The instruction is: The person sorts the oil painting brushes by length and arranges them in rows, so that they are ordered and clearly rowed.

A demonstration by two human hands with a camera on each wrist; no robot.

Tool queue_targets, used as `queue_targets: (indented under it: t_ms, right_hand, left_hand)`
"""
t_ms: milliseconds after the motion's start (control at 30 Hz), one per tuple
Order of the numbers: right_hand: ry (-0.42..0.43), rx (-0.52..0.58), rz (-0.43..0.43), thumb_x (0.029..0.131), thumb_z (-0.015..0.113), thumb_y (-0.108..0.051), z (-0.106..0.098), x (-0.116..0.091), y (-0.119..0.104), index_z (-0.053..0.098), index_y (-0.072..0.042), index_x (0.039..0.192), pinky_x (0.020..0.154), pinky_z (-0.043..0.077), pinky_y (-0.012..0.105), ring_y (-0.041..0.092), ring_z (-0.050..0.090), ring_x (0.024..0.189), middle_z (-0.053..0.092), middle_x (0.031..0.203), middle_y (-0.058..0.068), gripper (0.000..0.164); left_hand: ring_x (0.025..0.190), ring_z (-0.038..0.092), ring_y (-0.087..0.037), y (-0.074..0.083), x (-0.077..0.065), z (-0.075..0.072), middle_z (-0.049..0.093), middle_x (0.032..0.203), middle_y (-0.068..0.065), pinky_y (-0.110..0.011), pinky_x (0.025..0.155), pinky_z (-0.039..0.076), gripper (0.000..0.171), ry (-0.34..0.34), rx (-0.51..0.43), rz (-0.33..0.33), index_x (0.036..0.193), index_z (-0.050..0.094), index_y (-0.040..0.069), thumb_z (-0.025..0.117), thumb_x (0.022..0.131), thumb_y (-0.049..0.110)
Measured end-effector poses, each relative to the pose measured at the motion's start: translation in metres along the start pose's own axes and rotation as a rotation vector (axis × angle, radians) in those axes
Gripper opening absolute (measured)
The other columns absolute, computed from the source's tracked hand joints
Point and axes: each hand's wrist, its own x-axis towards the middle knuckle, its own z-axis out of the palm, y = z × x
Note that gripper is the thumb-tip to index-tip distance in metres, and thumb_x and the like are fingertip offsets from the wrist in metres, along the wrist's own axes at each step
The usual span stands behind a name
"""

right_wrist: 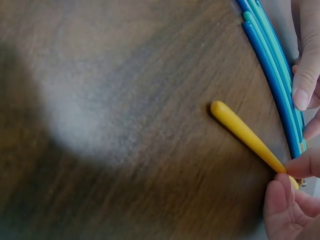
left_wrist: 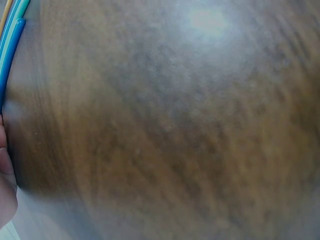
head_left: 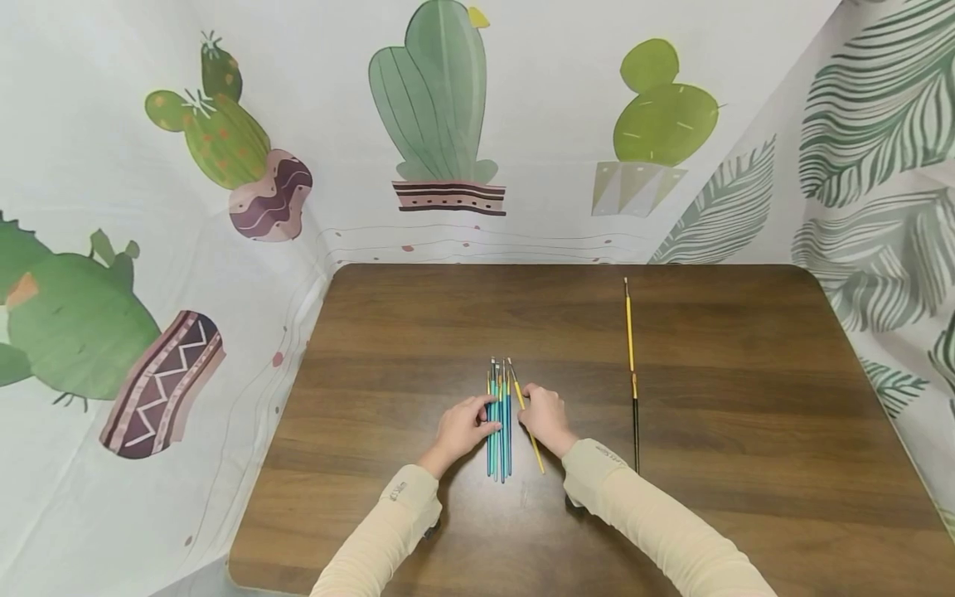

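Cream-coloured long sleeves (head_left: 664, 522) reach in from the near edge of the head view, over a dark brown wood-grain worktop (head_left: 746, 497). At its middle lies a bundle of slim blue and turquoise paintbrushes (head_left: 498, 456), bristle ends towards the far side. Against it rests the left hand (head_left: 461, 427), thumb and forefinger apart, both touching the handles. Just right of the bundle, the right hand (head_left: 548, 419) has its fingers pinched on a slim yellow-handled paintbrush (head_left: 535, 452), which slants, its bristle end near the others and its butt angled away. Farther right, well apart, a second yellow paintbrush (head_left: 630, 332) and a black-handled paintbrush (head_left: 636, 423) run end to end. Behind hangs a white cloth printed with cacti (head_left: 552, 99).

From the left wrist, I see mostly bare wood; handle ends fill the top left corner, fingertips the left edge, and I can't tell their hold from there.

From the right wrist, thumb and fingers clamp the yellow handle, its rounded butt pointing up and left, while the left thumb lies along the turquoise handles.
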Motion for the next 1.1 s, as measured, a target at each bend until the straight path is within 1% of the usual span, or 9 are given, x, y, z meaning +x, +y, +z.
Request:
queue_targets:
  t_ms: [133, 333, 433, 500, 600, 667, 833, 967, 1100]
  right_hand:
    - [0.004, -0.001, -0.001, 0.069, 0.066, -0.008, 0.001, -0.001, 0.000, 0.061, -0.002, 0.099, 0.065, 0.047, 0.040, 0.025, 0.059, 0.074, 0.065, 0.090, 0.015, 0.030]
    - [-0.009, -0.034, 0.008, 0.071, 0.068, -0.011, 0.003, -0.001, -0.001, 0.059, -0.003, 0.100, 0.060, 0.047, 0.037, 0.022, 0.058, 0.068, 0.065, 0.088, 0.015, 0.031]
    - [-0.011, -0.014, 0.014, 0.071, 0.068, -0.012, 0.002, 0.000, 0.001, 0.059, -0.002, 0.101, 0.060, 0.047, 0.037, 0.023, 0.059, 0.069, 0.065, 0.090, 0.015, 0.033]
    - [-0.005, 0.036, 0.027, 0.070, 0.068, -0.012, 0.002, 0.000, 0.003, 0.060, -0.002, 0.100, 0.064, 0.047, 0.038, 0.024, 0.059, 0.072, 0.065, 0.091, 0.015, 0.033]
    - [0.003, 0.154, 0.048, 0.067, 0.068, -0.009, 0.000, 0.001, 0.009, 0.062, 0.000, 0.097, 0.069, 0.047, 0.037, 0.023, 0.059, 0.076, 0.066, 0.090, 0.014, 0.032]
    - [-0.011, 0.247, 0.085, 0.067, 0.066, -0.006, -0.003, 0.003, 0.013, 0.063, 0.001, 0.096, 0.066, 0.047, 0.033, 0.019, 0.059, 0.073, 0.066, 0.086, 0.013, 0.030]
    - [-0.062, 0.488, 0.170, 0.070, 0.059, 0.001, -0.027, 0.011, 0.025, 0.060, 0.005, 0.097, 0.049, 0.045, 0.025, 0.012, 0.054, 0.053, 0.062, 0.071, 0.011, 0.027]
    - [-0.084, 0.644, 0.202, 0.074, 0.052, 0.004, -0.061, 0.024, 0.040, 0.053, 0.010, 0.106, 0.049, 0.046, 0.025, 0.010, 0.050, 0.049, 0.054, 0.065, 0.005, 0.032]
    - [-0.078, 0.720, 0.178, 0.076, 0.050, 0.003, -0.099, 0.037, 0.061, 0.047, 0.013, 0.109, 0.050, 0.046, 0.024, 0.009, 0.049, 0.051, 0.050, 0.064, 0.001, 0.035]
  left_hand:
    - [0.059, 0.039, -0.003, 0.001, 0.000, 0.000, 0.048, 0.073, 0.010, -0.017, 0.054, 0.030, 0.047, 0.007, -0.004, 0.008, 0.118, 0.054, 0.020, 0.064, 0.077, 0.041]
    - [0.059, 0.039, -0.003, 0.001, 0.001, 0.000, 0.048, 0.073, 0.011, -0.017, 0.054, 0.030, 0.047, 0.007, -0.008, 0.011, 0.118, 0.054, 0.020, 0.063, 0.077, 0.041]
    - [0.059, 0.039, -0.003, 0.001, 0.001, -0.001, 0.049, 0.073, 0.010, -0.017, 0.055, 0.030, 0.047, 0.003, -0.009, 0.010, 0.118, 0.054, 0.019, 0.064, 0.077, 0.040]
    - [0.059, 0.039, -0.003, 0.002, 0.000, -0.001, 0.049, 0.073, 0.010, -0.017, 0.055, 0.030, 0.047, 0.003, -0.004, 0.007, 0.118, 0.054, 0.019, 0.064, 0.077, 0.041]
    - [0.059, 0.039, -0.004, 0.002, -0.001, -0.001, 0.048, 0.073, 0.010, -0.018, 0.055, 0.030, 0.047, -0.006, 0.000, 0.000, 0.118, 0.054, 0.020, 0.063, 0.077, 0.041]
    - [0.060, 0.039, -0.003, 0.001, 0.000, 0.000, 0.048, 0.073, 0.011, -0.018, 0.055, 0.030, 0.047, -0.009, 0.003, -0.003, 0.118, 0.054, 0.020, 0.063, 0.077, 0.042]
    - [0.059, 0.039, -0.003, 0.000, 0.001, 0.000, 0.048, 0.073, 0.011, -0.017, 0.054, 0.029, 0.047, -0.004, 0.000, 0.001, 0.118, 0.054, 0.020, 0.064, 0.077, 0.041]
    - [0.059, 0.038, -0.003, 0.000, 0.000, 0.001, 0.047, 0.072, 0.011, -0.017, 0.054, 0.029, 0.047, 0.001, -0.006, 0.007, 0.117, 0.054, 0.019, 0.064, 0.077, 0.041]
    - [0.059, 0.037, -0.003, 0.000, -0.001, 0.001, 0.046, 0.072, 0.011, -0.017, 0.053, 0.028, 0.047, 0.002, -0.001, 0.013, 0.118, 0.054, 0.020, 0.064, 0.077, 0.041]
